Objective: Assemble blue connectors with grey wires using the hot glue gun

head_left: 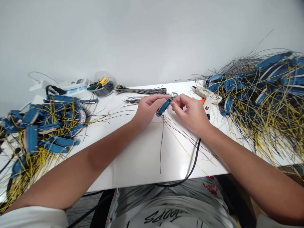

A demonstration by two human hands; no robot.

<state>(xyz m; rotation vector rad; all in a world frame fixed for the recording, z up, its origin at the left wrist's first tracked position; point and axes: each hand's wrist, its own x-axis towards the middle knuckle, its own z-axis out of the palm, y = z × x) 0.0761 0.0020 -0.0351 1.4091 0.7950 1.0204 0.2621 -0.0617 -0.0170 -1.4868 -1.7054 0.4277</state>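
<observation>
A small curved blue plastic piece [164,107] with thin black and yellow wires hanging from it is held over the middle of the white table. My left hand [152,109] grips it between thumb and fingers from the left. At its upper right end, the thumb and fingertips of my right hand [187,109] are pinched together; what they hold, if anything, is too small to make out. Behind my hands lies a bundle of black wires [142,91]. Just right of my right hand rests a white glue gun [209,96] with an orange trigger.
Blue pieces with yellow wires [32,139] are heaped on the left. A larger heap of wired blue pieces [273,72] covers the right. A power strip [74,87] and a clear tub [105,88] stand at the back left. A black cable [196,155] crosses the front edge.
</observation>
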